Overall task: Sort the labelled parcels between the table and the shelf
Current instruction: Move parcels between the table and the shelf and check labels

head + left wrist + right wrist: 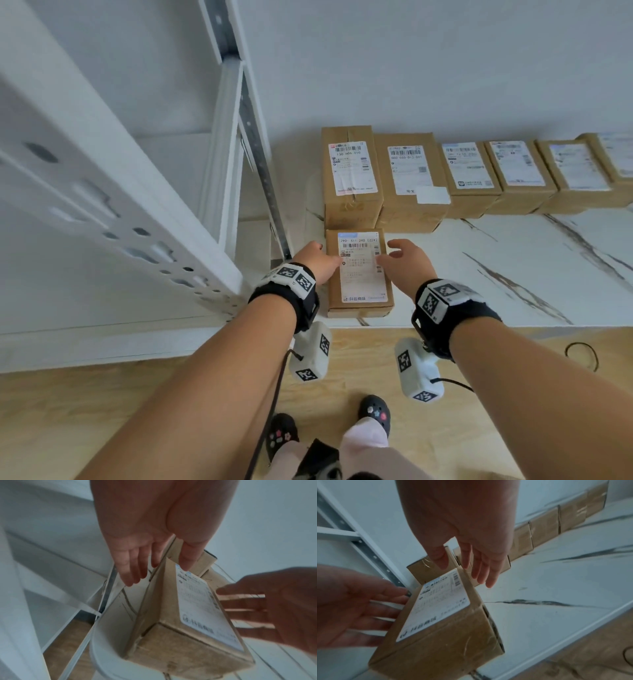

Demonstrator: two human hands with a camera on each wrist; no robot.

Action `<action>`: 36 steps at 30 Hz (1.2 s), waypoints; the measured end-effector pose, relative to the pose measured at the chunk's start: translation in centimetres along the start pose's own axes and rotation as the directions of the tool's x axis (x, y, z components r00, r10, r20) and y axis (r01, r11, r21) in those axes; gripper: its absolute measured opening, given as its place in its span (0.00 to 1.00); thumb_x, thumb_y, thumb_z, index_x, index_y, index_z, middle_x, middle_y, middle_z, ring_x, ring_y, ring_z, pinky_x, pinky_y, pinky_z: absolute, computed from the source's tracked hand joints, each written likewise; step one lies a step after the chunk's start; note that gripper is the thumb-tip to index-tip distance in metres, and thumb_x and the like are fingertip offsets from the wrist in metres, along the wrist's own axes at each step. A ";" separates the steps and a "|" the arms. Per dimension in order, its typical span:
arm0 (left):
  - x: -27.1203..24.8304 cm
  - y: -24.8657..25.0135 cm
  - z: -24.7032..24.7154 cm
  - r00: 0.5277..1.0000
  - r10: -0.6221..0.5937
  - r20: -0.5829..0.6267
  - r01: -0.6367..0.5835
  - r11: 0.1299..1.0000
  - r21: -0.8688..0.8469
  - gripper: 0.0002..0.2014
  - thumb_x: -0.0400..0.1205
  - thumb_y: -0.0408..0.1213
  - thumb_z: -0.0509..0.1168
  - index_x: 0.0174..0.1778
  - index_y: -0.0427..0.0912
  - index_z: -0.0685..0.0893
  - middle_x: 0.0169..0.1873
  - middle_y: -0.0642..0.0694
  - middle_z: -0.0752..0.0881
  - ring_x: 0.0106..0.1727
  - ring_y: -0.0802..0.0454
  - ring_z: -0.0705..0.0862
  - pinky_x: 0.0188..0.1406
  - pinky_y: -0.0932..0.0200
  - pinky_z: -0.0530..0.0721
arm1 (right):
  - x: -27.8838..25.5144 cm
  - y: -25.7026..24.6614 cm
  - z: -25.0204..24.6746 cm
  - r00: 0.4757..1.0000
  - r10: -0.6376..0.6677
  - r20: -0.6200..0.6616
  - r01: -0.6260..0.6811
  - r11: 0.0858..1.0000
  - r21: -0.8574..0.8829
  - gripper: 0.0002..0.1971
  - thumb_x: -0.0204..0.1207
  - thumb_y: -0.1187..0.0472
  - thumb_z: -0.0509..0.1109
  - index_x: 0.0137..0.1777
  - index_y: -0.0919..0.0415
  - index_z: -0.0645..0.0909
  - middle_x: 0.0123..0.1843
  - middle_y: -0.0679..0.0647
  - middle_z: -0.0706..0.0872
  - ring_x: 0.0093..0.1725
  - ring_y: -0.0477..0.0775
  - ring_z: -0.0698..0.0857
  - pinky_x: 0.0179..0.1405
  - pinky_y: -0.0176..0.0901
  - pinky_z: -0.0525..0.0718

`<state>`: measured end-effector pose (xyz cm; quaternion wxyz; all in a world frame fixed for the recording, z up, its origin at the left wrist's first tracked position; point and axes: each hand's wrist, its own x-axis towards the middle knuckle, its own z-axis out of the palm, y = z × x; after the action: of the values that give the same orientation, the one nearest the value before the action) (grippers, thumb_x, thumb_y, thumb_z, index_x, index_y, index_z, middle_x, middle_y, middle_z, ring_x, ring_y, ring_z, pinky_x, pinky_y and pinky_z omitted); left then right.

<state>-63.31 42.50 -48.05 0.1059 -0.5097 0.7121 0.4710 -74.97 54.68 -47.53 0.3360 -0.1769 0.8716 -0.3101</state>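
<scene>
Near parcel [359,270] flat at table [513,274] front edge, beside shelf [113,192]. Left hand [320,262] and right hand [406,265] flank it, fingers straight, nothing clamped; contact probably light, blur hides it. Squeeze both side faces evenly, lift level, clear the upright.

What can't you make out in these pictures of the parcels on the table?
- Near parcel: small label print blurred in both wrist views.
- Whether the left hand or right hand actually touches it: motion blur leaves this unclear.
- Back row of parcels: the far-right labels are smeared in the head view, and the last box is cut off by the edge.
- Shelf: its levels are mostly out of frame.
</scene>
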 end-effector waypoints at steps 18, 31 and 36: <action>-9.1 -2.7 -0.4 0.877 0.439 0.196 -0.469 0.693 0.547 0.24 0.83 0.42 0.63 0.76 0.44 0.73 0.68 0.42 0.78 0.64 0.42 0.81 0.58 0.52 0.82 | -13.4 -0.1 3.0 0.984 -0.096 -0.151 0.019 0.896 -0.444 0.23 0.80 0.58 0.66 0.76 0.52 0.74 0.70 0.54 0.77 0.65 0.56 0.80 0.62 0.49 0.82; -19.1 -14.8 -3.8 0.899 0.427 0.094 -0.393 0.695 0.602 0.23 0.83 0.44 0.63 0.75 0.46 0.73 0.69 0.41 0.78 0.66 0.40 0.80 0.63 0.45 0.82 | -25.0 0.0 10.4 0.973 -0.227 -0.044 0.164 0.812 -0.560 0.19 0.81 0.58 0.64 0.72 0.53 0.77 0.68 0.54 0.82 0.64 0.56 0.82 0.54 0.45 0.79; -23.8 -21.1 -6.3 0.909 0.415 0.034 -0.350 0.716 0.604 0.22 0.82 0.40 0.65 0.74 0.44 0.76 0.69 0.41 0.80 0.64 0.42 0.82 0.59 0.49 0.84 | -30.3 -1.0 14.9 0.955 -0.293 0.039 0.264 0.785 -0.561 0.20 0.82 0.58 0.63 0.74 0.52 0.76 0.72 0.54 0.80 0.68 0.56 0.80 0.60 0.45 0.78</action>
<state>-32.97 51.75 -41.56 0.1241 -0.3152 0.9179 0.2068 -42.93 63.30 -41.17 0.1982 -0.3861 0.8963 -0.0914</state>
